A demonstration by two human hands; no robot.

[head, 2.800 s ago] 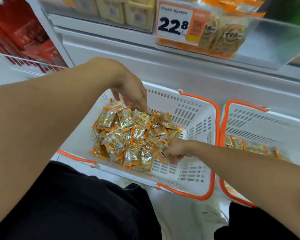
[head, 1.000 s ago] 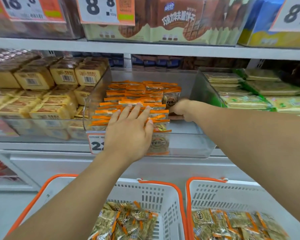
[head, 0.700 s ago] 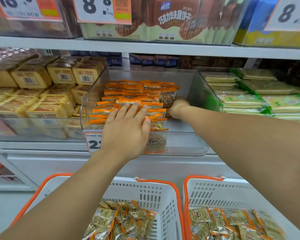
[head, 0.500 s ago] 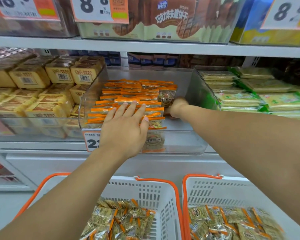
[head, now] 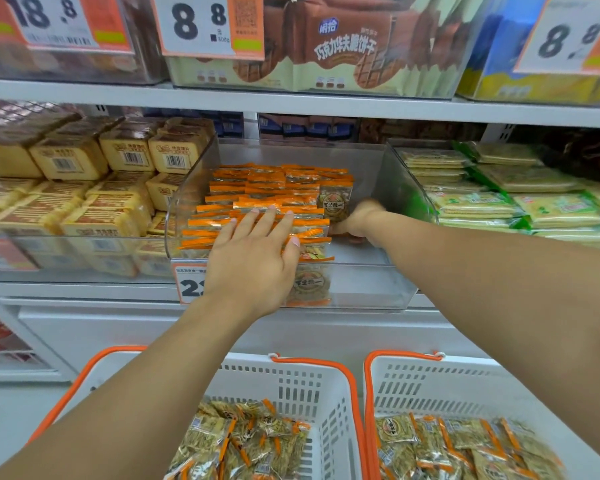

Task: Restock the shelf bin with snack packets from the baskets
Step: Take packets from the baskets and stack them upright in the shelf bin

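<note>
Now the clear plastic shelf bin point(head: 395, 216) is half-filled with orange-edged snack packets point(head: 267, 199); left hand point(head: 253, 258) presses flat-fingered, right hand point(head: 359, 220) curls on packets, white orange-rimmed baskets point(head: 326, 386) remain loaded.

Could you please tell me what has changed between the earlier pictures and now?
Both hands left the left basket and went up into the clear bin. The left hand now presses flat on the packet rows; the right hand is tucked beside them, its hold unclear. Over the last second, nothing visibly moved. Both baskets still hold packets.
</note>
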